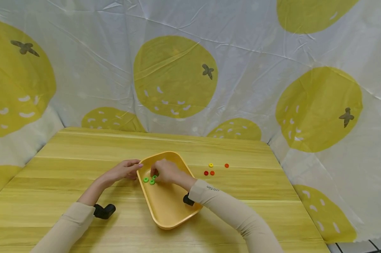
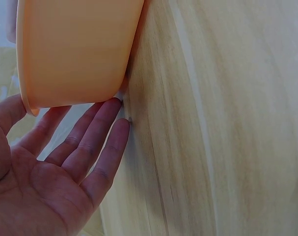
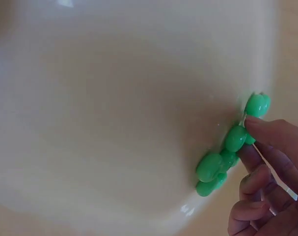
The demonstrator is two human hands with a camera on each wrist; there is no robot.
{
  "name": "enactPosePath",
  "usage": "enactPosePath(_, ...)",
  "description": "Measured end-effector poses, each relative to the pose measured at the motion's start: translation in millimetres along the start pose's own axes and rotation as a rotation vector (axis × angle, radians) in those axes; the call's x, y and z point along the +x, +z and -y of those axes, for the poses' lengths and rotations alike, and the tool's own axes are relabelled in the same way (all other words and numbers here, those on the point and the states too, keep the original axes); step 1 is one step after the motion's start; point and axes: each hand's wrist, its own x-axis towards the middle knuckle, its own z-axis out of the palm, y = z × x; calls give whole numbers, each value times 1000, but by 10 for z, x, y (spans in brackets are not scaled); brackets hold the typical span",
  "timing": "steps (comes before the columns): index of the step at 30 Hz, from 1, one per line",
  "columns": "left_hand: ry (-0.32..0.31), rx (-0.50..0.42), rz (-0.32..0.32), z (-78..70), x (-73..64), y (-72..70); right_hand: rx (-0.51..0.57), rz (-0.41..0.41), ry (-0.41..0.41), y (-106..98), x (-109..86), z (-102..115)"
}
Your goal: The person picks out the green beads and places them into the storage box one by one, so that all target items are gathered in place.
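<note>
An orange-yellow plastic tray (image 1: pixel 168 209) with rounded corners stands on the wooden table. My left hand (image 1: pixel 124 171) holds its far left corner, the thumb at the rim and the other fingers along the outer wall (image 2: pixel 80 59). Inside the tray, my right hand (image 1: pixel 167 171) reaches down among small green ring-shaped beads (image 1: pixel 146 180). In the right wrist view, its thumb and fingertips pinch one green bead (image 3: pixel 250 139), partly hidden by the fingers. More green beads (image 3: pixel 210 167) lie close beside the fingertips, along the tray's edge.
To the right of the tray, a yellow bead (image 1: pixel 211 165), a dark red bead (image 1: pixel 206 173) and two orange-red beads (image 1: pixel 212 173) lie on the table (image 1: pixel 241 189). A fruit-patterned cloth (image 1: pixel 241 70) hangs behind the table. Black wrist-mounted devices (image 1: pixel 104 211) sit at both cuffs.
</note>
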Motion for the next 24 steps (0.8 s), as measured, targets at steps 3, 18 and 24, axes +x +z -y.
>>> enactPosePath(3, 4, -4, 6, 0, -1, -1, -8, -5, 1, 21, 9, -12)
enactPosePath(18, -20, 6, -10, 2, 11, 1, -10, -5, 8, 34, 1, -21)
enactPosePath(24, -30, 4, -11, 7, 11, 1, 0, -13, 2, 36, -2, -31)
